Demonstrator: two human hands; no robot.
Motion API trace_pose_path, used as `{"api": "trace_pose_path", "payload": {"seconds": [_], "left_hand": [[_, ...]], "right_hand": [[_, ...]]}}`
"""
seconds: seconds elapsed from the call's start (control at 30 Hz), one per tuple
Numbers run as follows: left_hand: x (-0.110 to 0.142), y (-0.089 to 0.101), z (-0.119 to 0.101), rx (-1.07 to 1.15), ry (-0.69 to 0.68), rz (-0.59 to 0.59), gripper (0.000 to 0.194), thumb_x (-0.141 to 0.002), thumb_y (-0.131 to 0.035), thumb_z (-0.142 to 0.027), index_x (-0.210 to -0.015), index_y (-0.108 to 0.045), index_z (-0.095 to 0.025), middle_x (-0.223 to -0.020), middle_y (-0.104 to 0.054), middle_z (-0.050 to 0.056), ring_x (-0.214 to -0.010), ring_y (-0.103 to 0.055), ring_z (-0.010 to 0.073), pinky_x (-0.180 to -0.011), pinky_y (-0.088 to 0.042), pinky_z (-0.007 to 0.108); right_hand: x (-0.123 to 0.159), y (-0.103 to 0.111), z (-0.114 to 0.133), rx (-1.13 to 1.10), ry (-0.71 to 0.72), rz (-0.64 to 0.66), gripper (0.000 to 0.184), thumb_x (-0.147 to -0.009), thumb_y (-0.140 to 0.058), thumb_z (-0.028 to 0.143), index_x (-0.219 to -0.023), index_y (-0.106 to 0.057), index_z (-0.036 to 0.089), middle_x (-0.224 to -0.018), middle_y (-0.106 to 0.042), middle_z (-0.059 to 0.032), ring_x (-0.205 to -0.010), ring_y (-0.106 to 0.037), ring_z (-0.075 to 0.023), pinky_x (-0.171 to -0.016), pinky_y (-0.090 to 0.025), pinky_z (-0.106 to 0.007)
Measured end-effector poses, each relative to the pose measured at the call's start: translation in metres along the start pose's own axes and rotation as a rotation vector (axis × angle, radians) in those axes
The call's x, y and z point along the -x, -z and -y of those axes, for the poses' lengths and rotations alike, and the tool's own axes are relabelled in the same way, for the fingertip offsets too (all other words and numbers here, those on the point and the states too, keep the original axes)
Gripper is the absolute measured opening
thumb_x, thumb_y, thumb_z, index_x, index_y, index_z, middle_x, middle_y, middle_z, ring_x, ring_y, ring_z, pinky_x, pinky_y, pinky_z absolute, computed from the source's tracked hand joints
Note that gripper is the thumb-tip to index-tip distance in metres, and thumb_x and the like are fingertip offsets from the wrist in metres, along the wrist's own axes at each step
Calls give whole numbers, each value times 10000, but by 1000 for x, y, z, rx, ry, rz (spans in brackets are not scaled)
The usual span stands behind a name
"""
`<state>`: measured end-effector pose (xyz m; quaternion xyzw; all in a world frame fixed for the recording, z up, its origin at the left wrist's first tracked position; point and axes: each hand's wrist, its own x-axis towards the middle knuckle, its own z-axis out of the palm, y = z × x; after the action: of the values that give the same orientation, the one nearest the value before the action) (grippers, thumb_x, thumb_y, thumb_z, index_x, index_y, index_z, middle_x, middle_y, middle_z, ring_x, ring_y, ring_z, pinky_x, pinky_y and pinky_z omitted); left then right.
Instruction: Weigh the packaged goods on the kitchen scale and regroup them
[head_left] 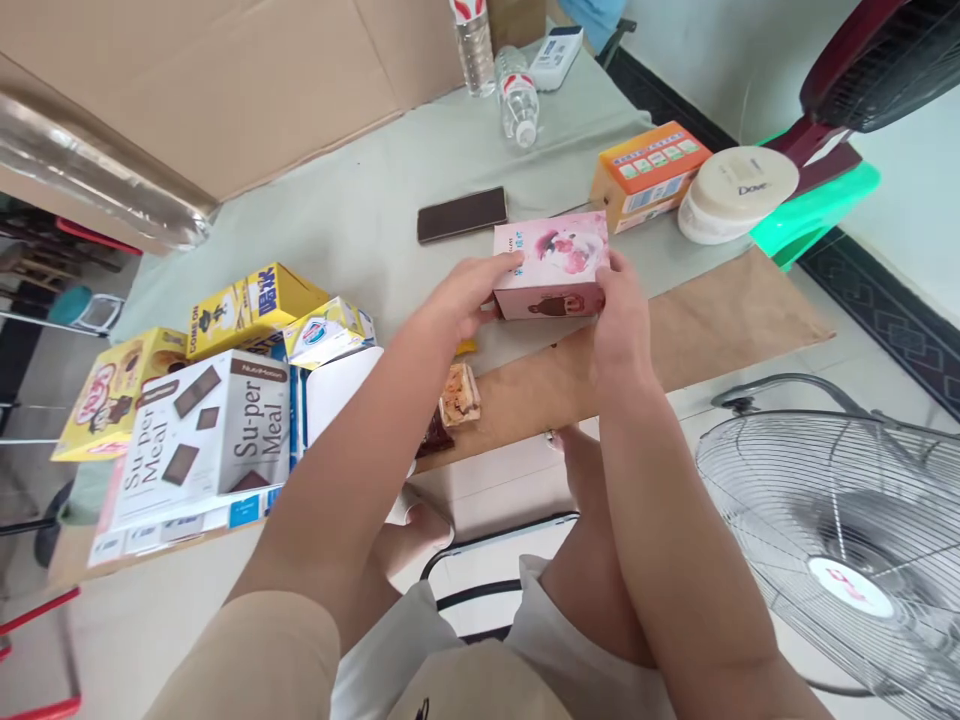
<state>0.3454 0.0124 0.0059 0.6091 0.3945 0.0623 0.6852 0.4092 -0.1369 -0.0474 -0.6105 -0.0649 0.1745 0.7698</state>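
Observation:
A pink box with a flower picture on its top is gripped from both ends over the table. My left hand closes on its left end, thumb on the top edge. Around its right end are the fingers of my right hand. Just behind the box lies a dark phone. Beneath my left forearm, a wrapped snack with a pale, browned surface rests near the table's front edge, partly hidden, beside a dark red packet.
Left on the table stand a Su-per Meal box and several yellow boxes. An orange box and a Dove tub are at the right. Plastic bottles are at the back. A floor fan stands right of my legs.

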Motion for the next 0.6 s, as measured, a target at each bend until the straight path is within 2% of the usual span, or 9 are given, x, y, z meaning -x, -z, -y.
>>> {"api": "trace_pose_path", "payload": {"seconds": [0.07, 0.17, 0.23, 0.33, 0.47, 0.6], "left_hand": [[10, -3, 7, 26, -26, -35, 284, -791, -780, -428, -972, -729, -215, -1037, -802, 62, -1116, -748, 294, -1033, -589, 447], [31, 0, 12, 77, -120, -49, 274, -873, -710, -457, -1034, -715, -235, -1090, -789, 35, -1179, -729, 290, -1070, -570, 434], [52, 11, 15, 92, -220, -66, 301, -904, -691, -500, -1065, -704, -245, -1158, -773, 28, -1254, -701, 297, -1097, -555, 427], [93, 41, 27, 70, -374, -117, 375, -932, -648, -570, -1137, -692, -259, -1307, -735, 34, -1389, -627, 319, -1118, -549, 412], [160, 83, 66, 22, -508, -272, 555, -910, -630, -690, -1333, -654, -332, -1553, -619, 26, -1514, -520, 332, -1166, -531, 418], [217, 102, 119, -55, -547, -423, 702, -946, -550, -751, -1516, -551, -341, -1587, -583, 80, -1456, -560, 342, -1178, -510, 473]], "right_hand": [[7, -7, 5, 13, 17, -16, 378, -891, -574, 414, -1241, -643, 289, -1405, -682, -17, -1381, -608, -230, -1246, -460, -502], [18, -15, 13, -32, 146, -1, 368, -877, -570, 408, -1215, -633, 280, -1370, -682, -29, -1349, -625, -225, -1208, -499, -465], [26, -20, 17, -77, 182, 47, 365, -867, -559, 414, -1209, -616, 300, -1330, -689, -22, -1293, -656, -220, -1142, -549, -440], [43, -29, 18, -119, 171, 187, 366, -871, -566, 466, -1220, -603, 362, -1360, -678, 7, -1297, -659, -219, -1061, -592, -410], [77, -52, 11, -103, 89, 420, 423, -864, -651, 585, -1233, -642, 377, -1387, -693, 10, -1362, -638, -251, -1074, -598, -437], [108, -78, -1, -52, 120, 609, 444, -914, -650, 659, -1234, -704, 355, -1398, -725, -5, -1406, -633, -276, -1211, -524, -522]]}}
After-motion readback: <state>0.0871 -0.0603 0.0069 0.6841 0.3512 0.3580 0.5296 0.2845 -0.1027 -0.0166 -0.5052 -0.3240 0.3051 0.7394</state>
